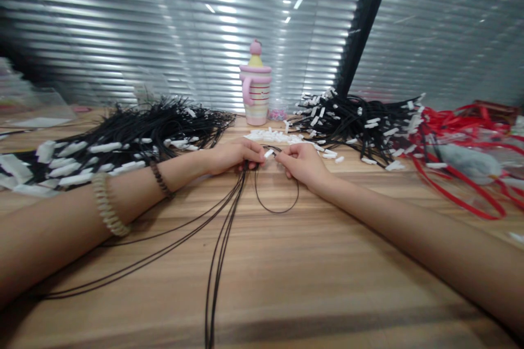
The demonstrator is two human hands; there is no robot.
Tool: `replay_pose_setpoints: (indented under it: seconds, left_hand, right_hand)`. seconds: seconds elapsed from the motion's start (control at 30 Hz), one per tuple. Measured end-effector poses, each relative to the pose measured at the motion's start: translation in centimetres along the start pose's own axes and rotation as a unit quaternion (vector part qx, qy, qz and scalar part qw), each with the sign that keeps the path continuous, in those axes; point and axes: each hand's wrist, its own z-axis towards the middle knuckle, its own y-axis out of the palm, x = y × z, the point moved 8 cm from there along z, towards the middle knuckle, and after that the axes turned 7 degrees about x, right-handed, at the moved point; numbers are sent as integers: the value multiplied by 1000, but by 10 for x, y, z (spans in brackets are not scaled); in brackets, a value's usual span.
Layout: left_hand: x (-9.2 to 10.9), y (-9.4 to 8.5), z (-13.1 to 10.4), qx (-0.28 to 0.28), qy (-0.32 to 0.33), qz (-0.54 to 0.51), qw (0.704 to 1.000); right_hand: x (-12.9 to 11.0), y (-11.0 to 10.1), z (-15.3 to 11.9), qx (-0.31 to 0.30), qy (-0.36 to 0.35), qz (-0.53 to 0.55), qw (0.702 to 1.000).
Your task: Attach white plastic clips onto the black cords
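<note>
My left hand is closed, with a small white plastic piece sticking out from its fingertips. Several thin black cords hang from under that hand and run toward the table's near edge. Just to the right, my right hand pinches a black cord close to the white piece. That cord bows down in a loop between the two hands. Whether the cord end sits inside the white piece is too small to tell. Loose white pieces lie just beyond my hands.
A bundle of black cords with white pieces lies at left; another such bundle is at right. Red ribbons spread at far right. A pink striped cup stands at the back, before window blinds. The table is wood-grained.
</note>
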Motion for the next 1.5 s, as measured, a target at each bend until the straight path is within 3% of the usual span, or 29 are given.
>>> replay_pose_setpoints:
  seconds: [0.63, 1.03, 1.5]
  left_hand:
    - [0, -4, 1, 40, 1, -3, 999]
    - [4, -5, 1, 77, 60, -8, 995]
    - [24, -3, -5, 113, 192, 139, 965]
  right_hand:
    - [-3, 1, 1, 3, -19, 43, 999]
    - [-22, -2, -5, 10, -107, 33, 994]
    - [-29, -8, -9, 49, -165, -21, 985]
